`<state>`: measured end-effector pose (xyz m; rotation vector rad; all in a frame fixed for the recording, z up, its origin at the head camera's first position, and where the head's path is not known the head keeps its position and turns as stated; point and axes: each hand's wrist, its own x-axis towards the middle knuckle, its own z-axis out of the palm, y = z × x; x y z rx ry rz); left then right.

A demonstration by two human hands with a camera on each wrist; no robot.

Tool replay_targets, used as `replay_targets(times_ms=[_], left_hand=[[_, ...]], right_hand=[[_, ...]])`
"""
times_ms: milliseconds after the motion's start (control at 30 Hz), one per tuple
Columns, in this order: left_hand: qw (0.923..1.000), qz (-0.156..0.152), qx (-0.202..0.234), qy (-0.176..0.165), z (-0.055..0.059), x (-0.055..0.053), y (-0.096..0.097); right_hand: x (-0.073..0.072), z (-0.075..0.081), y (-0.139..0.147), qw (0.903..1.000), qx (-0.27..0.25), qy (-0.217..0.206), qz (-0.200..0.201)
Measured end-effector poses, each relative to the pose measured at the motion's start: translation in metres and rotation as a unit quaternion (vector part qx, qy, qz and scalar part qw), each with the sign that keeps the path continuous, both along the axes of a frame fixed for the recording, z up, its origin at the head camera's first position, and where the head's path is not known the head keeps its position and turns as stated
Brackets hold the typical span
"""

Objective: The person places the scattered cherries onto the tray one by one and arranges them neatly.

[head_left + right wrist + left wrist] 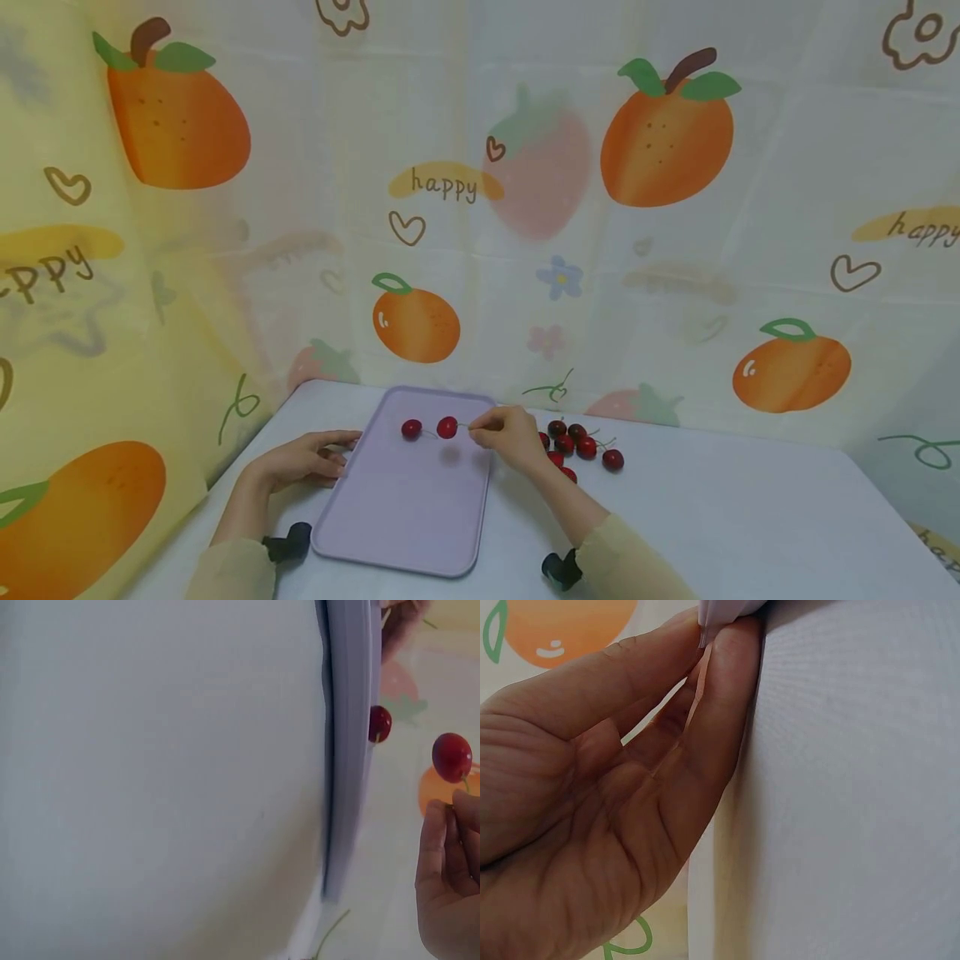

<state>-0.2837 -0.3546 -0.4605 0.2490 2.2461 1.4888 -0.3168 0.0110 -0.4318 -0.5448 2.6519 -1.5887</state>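
Soft, diffuse light; the raised cherry (447, 427) casts a blurry shadow on the lilac tray (405, 517). Both wrist views look dimmer.

Fruit-printed cloth (510, 258) behind white table (750, 517); "happy" lettering on cloth.

Head camera facing forward and down over a tray (405, 508), wrist views turned sideways, the left tight on the left hand (630, 772), the right low beside the tray, sharing a raised cherry (452, 757) with the head view.
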Motion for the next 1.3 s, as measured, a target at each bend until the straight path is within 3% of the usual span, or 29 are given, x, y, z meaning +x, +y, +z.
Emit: replay_targets(times_ms=[633,967,1300], left_hand=[[0.9999,0.007,-0.006,-0.009,0.001,0.003,0.000],[1.0000,0.000,-0.004,0.000,0.002,0.002,0.000],[1.0000,0.006,-0.008,0.000,0.003,0.002,0.002]], right_hand=[[0.003,-0.014,-0.037,0.9990,-0.038,-0.022,0.001],[0.007,-0.012,-0.060,0.9952,-0.088,-0.041,0.015],[0.017,-0.010,-0.076,0.9941,-0.091,-0.058,0.013]])
